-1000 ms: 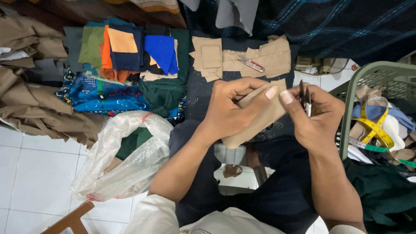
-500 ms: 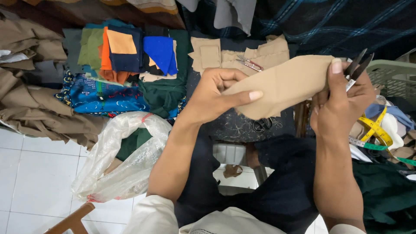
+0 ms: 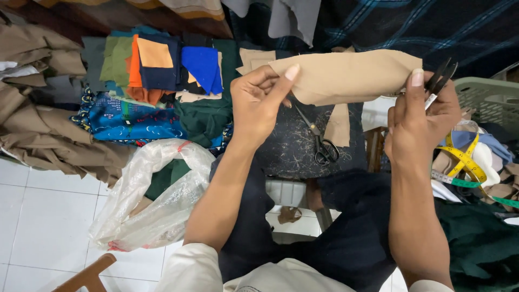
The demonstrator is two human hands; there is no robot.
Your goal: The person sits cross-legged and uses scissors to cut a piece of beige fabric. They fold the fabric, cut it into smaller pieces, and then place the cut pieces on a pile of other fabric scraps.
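A tan piece of cloth [image 3: 346, 74] is stretched out flat between my two hands at chest height. My left hand [image 3: 259, 103] pinches its left end between thumb and fingers. My right hand [image 3: 419, 116] grips the right end and also holds a small black pair of snips [image 3: 440, 78], whose tips stick up past my fingers. Below the cloth, a dark patterned fabric [image 3: 294, 148] lies on my lap with black-handled scissors [image 3: 320, 141] resting on it.
A stack of coloured fabric scraps [image 3: 157, 70] and folded brown cloth [image 3: 38, 124] lie to the left. A crumpled clear plastic bag [image 3: 151, 189] sits on the white tiled floor. A green plastic basket [image 3: 486, 97] with a yellow tape measure [image 3: 465, 165] stands at right.
The tan cloth has gone from bunched between my hands to raised and spread out wide. My hands moved apart and upward; the scissors on my lap are now uncovered.
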